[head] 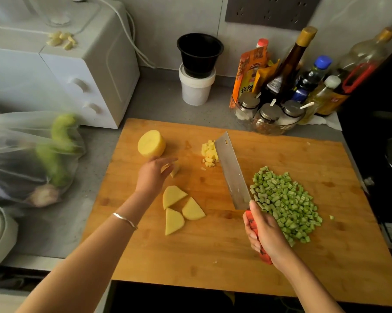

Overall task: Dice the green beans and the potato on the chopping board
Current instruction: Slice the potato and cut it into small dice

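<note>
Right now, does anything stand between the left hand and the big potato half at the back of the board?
Nothing visible does. The left hand is just in front of the potato half; the knife, held by the right hand, is further right.

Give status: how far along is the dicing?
Done: green beans lie diced in a pile beside the cleaver. In hand: potato, with a small heap of potato dice by the blade; right hand grips the cleaver, left hand is at a small potato piece. Remaining: three potato slices and the large potato chunk.
</note>
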The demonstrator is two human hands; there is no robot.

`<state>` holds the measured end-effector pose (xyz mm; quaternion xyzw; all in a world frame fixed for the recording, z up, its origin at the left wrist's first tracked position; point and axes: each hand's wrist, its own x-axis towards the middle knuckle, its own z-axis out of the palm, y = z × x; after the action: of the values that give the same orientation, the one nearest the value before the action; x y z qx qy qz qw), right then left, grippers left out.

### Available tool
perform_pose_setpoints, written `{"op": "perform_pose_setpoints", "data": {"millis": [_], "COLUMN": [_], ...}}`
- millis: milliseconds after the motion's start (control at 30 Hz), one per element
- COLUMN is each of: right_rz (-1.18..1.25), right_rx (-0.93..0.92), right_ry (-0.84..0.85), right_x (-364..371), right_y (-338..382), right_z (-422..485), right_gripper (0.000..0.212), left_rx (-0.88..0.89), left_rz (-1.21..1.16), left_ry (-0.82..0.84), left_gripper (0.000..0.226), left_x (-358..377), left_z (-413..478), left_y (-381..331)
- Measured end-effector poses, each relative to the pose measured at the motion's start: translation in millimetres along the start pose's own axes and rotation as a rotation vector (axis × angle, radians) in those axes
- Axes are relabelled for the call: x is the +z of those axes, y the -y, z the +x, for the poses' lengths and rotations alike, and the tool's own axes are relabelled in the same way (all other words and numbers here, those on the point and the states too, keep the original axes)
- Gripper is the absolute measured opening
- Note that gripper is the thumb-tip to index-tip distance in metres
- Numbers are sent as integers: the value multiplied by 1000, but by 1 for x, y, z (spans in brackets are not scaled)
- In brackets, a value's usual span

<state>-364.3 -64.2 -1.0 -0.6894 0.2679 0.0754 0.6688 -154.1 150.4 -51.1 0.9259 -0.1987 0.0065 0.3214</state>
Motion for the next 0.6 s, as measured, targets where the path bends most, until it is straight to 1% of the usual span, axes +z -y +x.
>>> {"op": "perform_pose_setpoints", "data": {"millis": [67,133,200,300,333,367,400,433,467,500,567,600], "right_rz": [-2,-7,-15,-22,-22,-22,-23,-25,-28,-29,-31,-29], "right_rx": [0,-8,-12,-8,-9,-9,-10,-12,-15,-17,-18,-13], "right_ry": [9,21,34,41,44,47,49,50,50,51,48,47], "right_x": [2,4,7,11,12,14,15,16,17,17,17,17], "right_y": [1,2,3,4,4,3,3,2,2,1,0,-1], "right_z": [1,2,3,5,5,5,5,5,5,5,5,4], "right_gripper": [53,54,54,54,54,54,54,53,53,53,53,53], "left_rx": [-40,-109,-172,-247,-265,-271,-244,-174,-57,68,264,342], "left_rz": [-151,-314,-415,-453,-443,-396,-305,-200,-120,-84,-53,12], "left_ry": [-30,16,80,123,111,83,38,-16,-62,-66,48,116], "left_gripper": [24,24,22,17,20,28,38,45,47,46,43,44], "left_x": [-9,-13,-11,-1,2,3,4,3,1,-1,-3,0], "left_z": [-13,-25,-36,-44,-45,-46,-48,-50,-54,-60,-78,-88], "left_y": [-4,-3,2,8,10,11,11,10,7,4,2,5]}}
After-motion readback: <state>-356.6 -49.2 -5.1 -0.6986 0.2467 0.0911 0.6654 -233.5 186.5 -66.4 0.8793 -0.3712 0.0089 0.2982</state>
